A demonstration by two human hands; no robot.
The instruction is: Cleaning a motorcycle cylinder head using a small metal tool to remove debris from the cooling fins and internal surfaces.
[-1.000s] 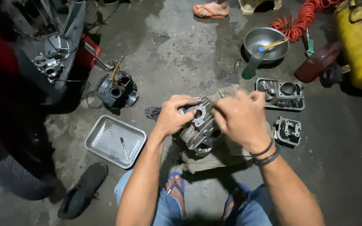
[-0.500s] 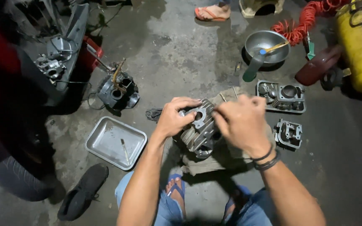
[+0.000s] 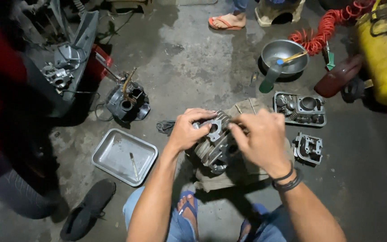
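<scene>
Left hand [image 3: 188, 131]: we see its fingers [image 3: 202, 113] curled over the top of the grey finned metal engine cylinder [image 3: 213, 145], clasping its left side.
Right hand [image 3: 261, 139]: its fingers [image 3: 237, 133] are bent and pinched at the cylinder's upper face, touching it; we cannot tell whether anything small sits between the tips; dark bands circle the wrist.
Cylinder: held tilted between both hands, above a dirty beige rag [image 3: 229, 179] spread on the floor, just ahead of our knees.
Floor [image 3: 193, 67]: stained grey concrete, dimly lit; a black sandal [image 3: 88, 208] lies at lower left; another person's foot in an orange flip-flop [image 3: 227, 21] stands at the top.
Tray: a shallow rectangular steel tray [image 3: 106, 154] left of the hands holds one thin rod [image 3: 133, 166].
Bowl: a round steel bowl [image 3: 278, 51] at upper right holds a yellow-handled brush [image 3: 293, 57].
Parts: a grey cylinder head [image 3: 301, 108] and a smaller valve block [image 3: 308, 148] lie right of the hands; a yellow tank [image 3: 381, 54] and coiled red hose [image 3: 328, 27] stand beyond.
</scene>
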